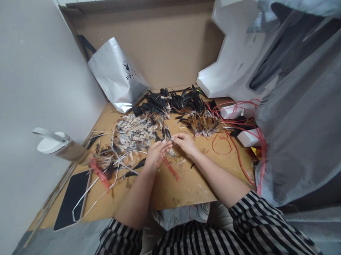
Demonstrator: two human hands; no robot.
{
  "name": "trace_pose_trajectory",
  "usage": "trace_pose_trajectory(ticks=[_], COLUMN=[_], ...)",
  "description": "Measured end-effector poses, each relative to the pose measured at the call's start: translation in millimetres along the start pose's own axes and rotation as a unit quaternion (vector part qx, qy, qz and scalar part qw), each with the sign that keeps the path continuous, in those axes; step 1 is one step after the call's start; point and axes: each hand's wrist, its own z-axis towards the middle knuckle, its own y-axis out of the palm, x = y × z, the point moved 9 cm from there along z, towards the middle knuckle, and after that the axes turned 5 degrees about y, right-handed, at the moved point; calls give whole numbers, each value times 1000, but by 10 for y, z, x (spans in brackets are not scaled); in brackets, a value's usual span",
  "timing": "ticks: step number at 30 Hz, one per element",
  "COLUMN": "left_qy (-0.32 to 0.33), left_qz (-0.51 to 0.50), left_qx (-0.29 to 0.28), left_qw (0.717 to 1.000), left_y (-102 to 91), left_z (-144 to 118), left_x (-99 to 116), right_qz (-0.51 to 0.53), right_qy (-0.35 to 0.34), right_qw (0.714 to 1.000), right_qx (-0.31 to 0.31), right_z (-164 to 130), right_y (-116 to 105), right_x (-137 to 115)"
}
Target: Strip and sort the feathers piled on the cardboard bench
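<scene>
My left hand (157,152) and my right hand (185,142) meet over the middle of the table, fingertips pinched close together. Between them stands a small dark feather (167,133), its lower end at the fingertips of both hands. Just left of my hands spreads a heap of pale, fluffy feathers (136,129). Beyond them lie black feathers (154,102), and brown feathers (202,123) form a pile to the right. A red plastic strip (170,169) lies on the table below my hands.
A silver bag (117,75) leans at the back left. A lidded cup (63,145) and a phone (72,200) are at the left. Red cords (238,150) tangle at the right beside grey cloth (311,115). White strips (89,188) trail across the table (191,189).
</scene>
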Motion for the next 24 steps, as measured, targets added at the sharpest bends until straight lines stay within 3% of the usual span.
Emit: trace_pose_trajectory(ticks=[8, 17, 24], left_qy=[13, 26, 32], left_qz=[13, 17, 30], left_qx=[16, 14, 25], left_qw=[1000, 999, 999], left_y=[0, -2, 5], left_z=[-3, 4, -7], left_x=[5, 6, 29], right_qz=[-69, 15, -68], right_qy=[-62, -3, -67], right_qw=[995, 1000, 995], right_qx=[25, 0, 14], right_z=[-63, -88, -64], right_y=[62, 161, 106], right_x=[-100, 12, -52])
